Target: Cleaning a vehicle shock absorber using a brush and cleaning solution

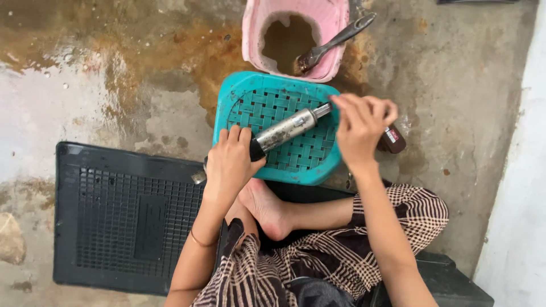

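My left hand (228, 165) grips the dark lower end of a long metal cylinder (287, 129), a grimy shock-absorber-like part, which lies slanted over a teal plastic stool (250, 94) with a woven top. My right hand (359, 128) pinches the thin rod at the cylinder's upper end. A small dark brown bottle (393, 140) sits on the floor just behind my right hand. My bare foot (267, 207) rests below the stool.
A pink plastic tub (333, 23) of brown liquid stands beyond the stool, with a metal tool (335, 41) leaning in it. A black rubber mat (119, 216) lies at left on the wet, rust-stained concrete floor. A white wall (520, 170) runs along the right.
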